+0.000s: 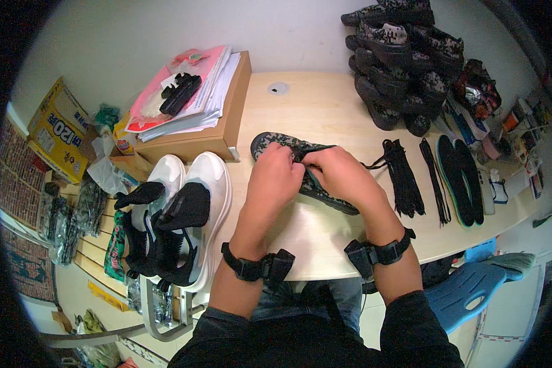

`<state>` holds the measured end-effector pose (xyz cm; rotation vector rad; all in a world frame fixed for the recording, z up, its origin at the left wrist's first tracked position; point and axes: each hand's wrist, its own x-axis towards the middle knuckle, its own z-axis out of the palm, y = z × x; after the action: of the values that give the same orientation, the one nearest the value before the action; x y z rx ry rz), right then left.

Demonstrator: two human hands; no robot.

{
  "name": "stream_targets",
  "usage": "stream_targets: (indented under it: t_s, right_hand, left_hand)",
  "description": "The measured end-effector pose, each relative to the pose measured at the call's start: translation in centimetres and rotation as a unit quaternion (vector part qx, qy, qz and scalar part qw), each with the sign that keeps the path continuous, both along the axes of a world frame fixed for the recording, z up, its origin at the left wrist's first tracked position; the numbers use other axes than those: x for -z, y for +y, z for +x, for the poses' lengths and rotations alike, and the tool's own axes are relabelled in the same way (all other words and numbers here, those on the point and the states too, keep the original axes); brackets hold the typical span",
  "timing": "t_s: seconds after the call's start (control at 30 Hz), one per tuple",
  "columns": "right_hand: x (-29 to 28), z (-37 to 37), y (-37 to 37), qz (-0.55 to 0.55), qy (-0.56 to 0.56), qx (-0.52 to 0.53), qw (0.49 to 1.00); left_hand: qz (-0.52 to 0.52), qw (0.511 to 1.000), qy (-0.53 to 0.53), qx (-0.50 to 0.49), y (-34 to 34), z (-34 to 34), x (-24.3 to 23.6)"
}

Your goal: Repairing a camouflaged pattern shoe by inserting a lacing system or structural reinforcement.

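Observation:
A dark camouflage shoe [328, 195] lies slantwise on the table under both hands, its toe pointing to the far left. My left hand [276, 173] is closed on the shoe's upper, near the front of its opening. Fingertips pinched, my right hand [337, 173] meets the left over the same spot; what it pinches is hidden. A thin black lace shows just past the right hand, close to a bundle of black shoelaces [405, 178]. Farther right lie another black lace [434, 178] and a pair of black insoles [460, 181].
Camouflage shoes [405, 67] are piled at the back right. White-and-black sneakers [208, 202] stand to the left, before a cardboard box [236, 110] topped with papers and a black object [181, 95]. A blue plastic chair [466, 300] is at lower right.

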<state>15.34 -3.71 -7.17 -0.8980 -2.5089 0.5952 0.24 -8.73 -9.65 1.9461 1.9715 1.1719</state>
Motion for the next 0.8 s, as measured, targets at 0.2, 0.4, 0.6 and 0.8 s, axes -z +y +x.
stream_targets:
  t_s: [0.2, 0.4, 0.6, 0.8]
  right_hand:
    - [0.8, 0.0, 0.3, 0.012, -0.042, -0.008, 0.999]
    - [0.2, 0.2, 0.2, -0.001, -0.059, -0.004, 0.998]
    - [0.5, 0.0, 0.1, 0.017, -0.053, -0.015, 0.998]
    - [0.4, 0.0, 0.1, 0.017, -0.053, -0.019, 0.998]
  left_hand:
    - [0.006, 1.000, 0.014, -0.008, -0.1, 0.2, -0.2]
    - [0.013, 1.000, -0.015, -0.009, 0.0, 0.4, 0.2]
    - [-0.068, 0.986, -0.148, 0.044, 0.5, -0.5, 0.3]
    - [-0.157, 0.958, -0.236, 0.045, 1.0, -1.3, -0.2]
